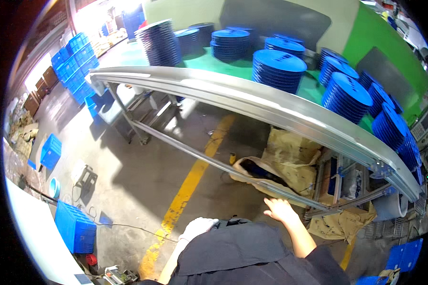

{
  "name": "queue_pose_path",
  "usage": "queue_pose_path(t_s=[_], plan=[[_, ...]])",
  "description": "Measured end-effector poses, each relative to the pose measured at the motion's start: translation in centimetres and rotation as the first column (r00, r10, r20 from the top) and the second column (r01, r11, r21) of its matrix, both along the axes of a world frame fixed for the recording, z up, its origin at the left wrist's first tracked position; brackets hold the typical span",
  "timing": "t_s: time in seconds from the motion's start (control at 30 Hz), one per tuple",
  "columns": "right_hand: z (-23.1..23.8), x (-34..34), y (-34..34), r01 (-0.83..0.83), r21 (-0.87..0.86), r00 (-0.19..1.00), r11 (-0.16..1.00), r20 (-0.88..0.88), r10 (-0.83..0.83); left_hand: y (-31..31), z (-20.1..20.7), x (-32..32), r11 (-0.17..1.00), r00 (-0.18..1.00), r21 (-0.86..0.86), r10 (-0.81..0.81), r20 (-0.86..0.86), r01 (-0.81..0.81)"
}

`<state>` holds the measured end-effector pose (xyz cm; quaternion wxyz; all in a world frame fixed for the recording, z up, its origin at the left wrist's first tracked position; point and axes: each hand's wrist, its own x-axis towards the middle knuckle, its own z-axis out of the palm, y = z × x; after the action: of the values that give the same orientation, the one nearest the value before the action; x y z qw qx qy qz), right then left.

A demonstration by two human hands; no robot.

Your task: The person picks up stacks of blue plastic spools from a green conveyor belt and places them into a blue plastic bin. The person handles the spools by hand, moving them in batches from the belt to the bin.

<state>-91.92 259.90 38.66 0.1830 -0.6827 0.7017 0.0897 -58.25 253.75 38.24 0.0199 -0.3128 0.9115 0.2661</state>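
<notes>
My left hand point(198, 228), in a white glove, is close to the dark cloth of my clothing point(228, 251). Its fingertips are small and unclear, so I cannot see whether they grip anything. Bare and with some fingers stretched apart, my right hand point(280, 210) appears below the lower rail point(214, 164) of the table frame. Nothing shows in it. Past that rail, an opened sack point(257, 183) with dark contents lies on the floor beside brown paper point(290, 154).
A long metal-edged table point(223, 92) crosses ahead, with stacks of blue discs point(279, 66) on its green top. Blue crates point(76, 228) stand at left, more point(76, 64) stacked far left. A cable point(133, 228) crosses the floor near a yellow line point(190, 185).
</notes>
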Motion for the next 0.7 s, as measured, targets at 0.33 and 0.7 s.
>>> queue_pose_path(t_s=[0.33, 0.7], plan=[[1.2, 21.1, -19.4, -0.548, -0.313, 0.789, 0.776, 0.112, 0.603, -6.1, -3.6, 18.8, 0.835, 0.837, -0.122, 0.508, -0.205, -0.536], [-2.3, 22.8, -30.7, -0.521, 0.028, 0.829, 0.853, 0.257, 0.498, -15.8, -5.5, 20.2, 0.881, 0.874, 0.141, 0.468, -0.129, -0.451]])
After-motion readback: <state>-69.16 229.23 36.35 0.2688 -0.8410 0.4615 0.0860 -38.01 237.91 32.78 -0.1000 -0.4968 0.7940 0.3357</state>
